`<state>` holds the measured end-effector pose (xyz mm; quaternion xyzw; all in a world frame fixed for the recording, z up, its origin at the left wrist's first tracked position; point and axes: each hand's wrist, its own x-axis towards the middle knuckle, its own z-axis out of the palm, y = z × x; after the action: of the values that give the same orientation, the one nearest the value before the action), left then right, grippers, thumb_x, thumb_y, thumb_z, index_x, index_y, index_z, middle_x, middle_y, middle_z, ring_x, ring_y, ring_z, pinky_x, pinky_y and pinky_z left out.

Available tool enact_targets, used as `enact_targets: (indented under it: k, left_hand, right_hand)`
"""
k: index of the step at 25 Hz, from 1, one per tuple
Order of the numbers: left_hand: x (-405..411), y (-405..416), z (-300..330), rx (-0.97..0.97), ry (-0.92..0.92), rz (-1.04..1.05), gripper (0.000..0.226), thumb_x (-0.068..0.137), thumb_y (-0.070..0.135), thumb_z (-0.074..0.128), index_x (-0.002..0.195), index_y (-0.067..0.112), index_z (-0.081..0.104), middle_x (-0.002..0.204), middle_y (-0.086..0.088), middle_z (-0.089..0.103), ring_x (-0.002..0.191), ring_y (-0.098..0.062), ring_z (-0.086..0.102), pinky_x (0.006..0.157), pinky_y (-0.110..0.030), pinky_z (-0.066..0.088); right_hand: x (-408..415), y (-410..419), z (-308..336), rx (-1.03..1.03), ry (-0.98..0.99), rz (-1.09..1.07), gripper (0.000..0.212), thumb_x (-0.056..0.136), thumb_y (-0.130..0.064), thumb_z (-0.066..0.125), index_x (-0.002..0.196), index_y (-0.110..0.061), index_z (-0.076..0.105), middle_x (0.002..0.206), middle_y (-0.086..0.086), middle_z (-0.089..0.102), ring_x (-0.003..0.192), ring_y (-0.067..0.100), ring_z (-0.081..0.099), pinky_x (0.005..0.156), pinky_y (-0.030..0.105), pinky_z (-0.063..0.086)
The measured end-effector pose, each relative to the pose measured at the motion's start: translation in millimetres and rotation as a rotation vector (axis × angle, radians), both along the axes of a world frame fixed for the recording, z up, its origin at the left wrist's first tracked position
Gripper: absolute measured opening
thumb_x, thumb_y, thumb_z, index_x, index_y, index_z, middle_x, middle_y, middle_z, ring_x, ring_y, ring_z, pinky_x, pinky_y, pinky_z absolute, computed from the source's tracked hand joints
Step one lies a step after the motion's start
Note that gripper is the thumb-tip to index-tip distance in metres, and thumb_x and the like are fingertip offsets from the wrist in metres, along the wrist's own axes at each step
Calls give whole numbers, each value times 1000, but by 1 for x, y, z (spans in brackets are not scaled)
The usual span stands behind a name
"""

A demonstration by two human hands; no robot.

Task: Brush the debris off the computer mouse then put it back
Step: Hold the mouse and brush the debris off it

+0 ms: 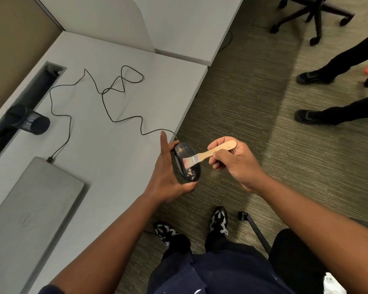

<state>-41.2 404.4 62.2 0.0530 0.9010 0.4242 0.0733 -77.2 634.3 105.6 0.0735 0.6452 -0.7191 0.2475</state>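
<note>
A black wired computer mouse (186, 153) is held just past the desk's front edge, above the carpet. Tan debris lies on its far end and near its close end. My left hand (168, 172) holds it from the left side, thumb curled under the near end, index finger straight up. My right hand (232, 162) grips the wooden handle of a small brush (208, 154). The brush's bristles touch the middle of the mouse's top. The mouse's black cable (119, 90) runs in loops over the desk.
The grey desk (115, 155) carries a shut grey laptop (32, 206) at the left, with the cable plugged in near its corner, and a dark mesh cup (30, 119) by a cable slot. Another person's legs (331, 92) and an office chair base (312, 15) stand on the carpet at right.
</note>
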Motion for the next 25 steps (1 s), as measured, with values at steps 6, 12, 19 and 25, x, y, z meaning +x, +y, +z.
enact_targets:
  k: [6, 12, 19, 25]
  left_hand:
    - [3, -2, 0, -5, -4, 0, 163, 66, 26, 100, 153, 49, -36, 157, -2, 41, 138, -12, 51, 114, -32, 48]
    - [0, -7, 1, -9, -14, 2, 164, 65, 23, 100, 151, 52, -37, 155, -2, 42, 134, 10, 43, 108, 0, 29]
    - [0, -4, 5, -19, -16, 3, 161, 64, 31, 98, 152, 53, -34, 154, -1, 43, 140, -15, 49, 116, -40, 46]
    - [-1, -2, 4, -64, -26, 31, 163, 63, 33, 101, 154, 49, -34, 156, -2, 45, 140, -16, 51, 116, -45, 48]
  right_hand:
    - [-3, 10, -3, 88, 3, -33, 22, 92, 5, 53, 98, -8, 69, 71, 5, 70, 65, 14, 61, 66, 31, 51]
    - [-2, 15, -4, 84, 17, -64, 22, 94, 3, 57, 101, -13, 70, 74, 3, 70, 66, 10, 60, 66, 28, 50]
    - [13, -7, 2, -163, -23, 1, 17, 102, -2, 54, 112, -5, 68, 77, 6, 68, 69, 14, 60, 67, 25, 53]
    - [18, -9, 1, -70, -6, 17, 18, 102, -1, 54, 110, -6, 69, 77, 6, 68, 67, 8, 61, 64, 20, 52]
